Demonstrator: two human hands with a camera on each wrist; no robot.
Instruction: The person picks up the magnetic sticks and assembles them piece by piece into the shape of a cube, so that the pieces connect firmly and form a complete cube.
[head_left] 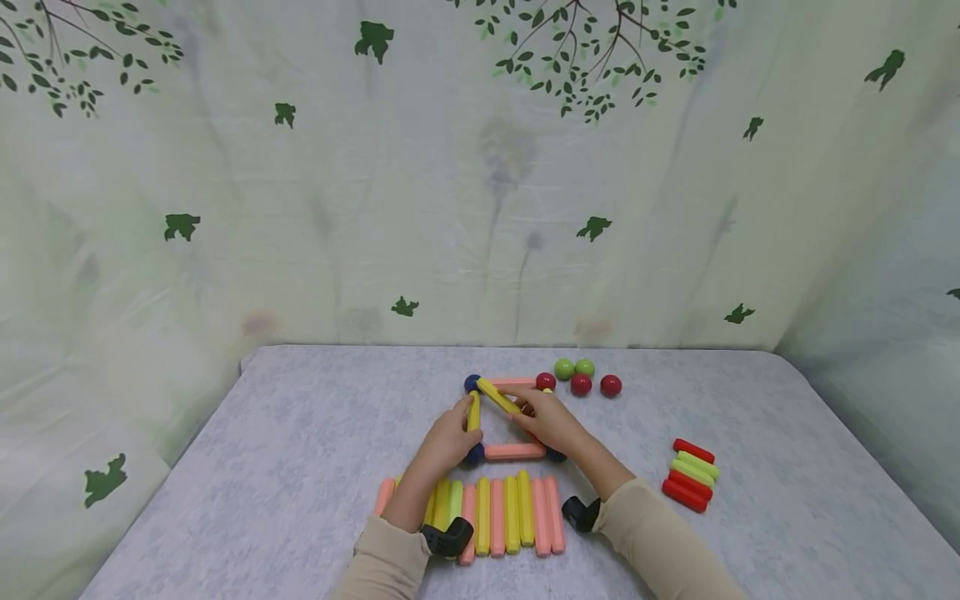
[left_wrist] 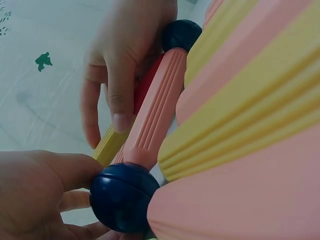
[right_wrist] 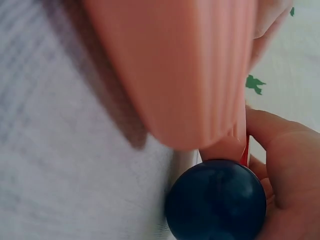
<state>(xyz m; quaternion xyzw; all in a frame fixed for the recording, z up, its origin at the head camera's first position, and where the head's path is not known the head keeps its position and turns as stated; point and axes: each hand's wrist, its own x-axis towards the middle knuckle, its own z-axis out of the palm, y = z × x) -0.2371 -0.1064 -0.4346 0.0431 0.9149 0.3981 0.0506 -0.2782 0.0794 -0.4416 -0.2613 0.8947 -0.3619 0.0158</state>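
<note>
A row of pink and yellow sticks [head_left: 510, 514] lies at the lower centre of the tabletop [head_left: 262, 467]. Just beyond, the left hand [head_left: 448, 439] holds a yellow stick [head_left: 474, 412] of the square frame [head_left: 514, 452], fingers curled round it. The right hand [head_left: 551, 419] pinches a slanted yellow bar [head_left: 498, 396] across the frame. Farther back, toward the upper right, sit loose balls [head_left: 585, 377]; short sticks [head_left: 691, 474] are stacked at the right.

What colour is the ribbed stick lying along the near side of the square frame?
Salmon pink; the ribbed stick shows best in the left wrist view.
</note>
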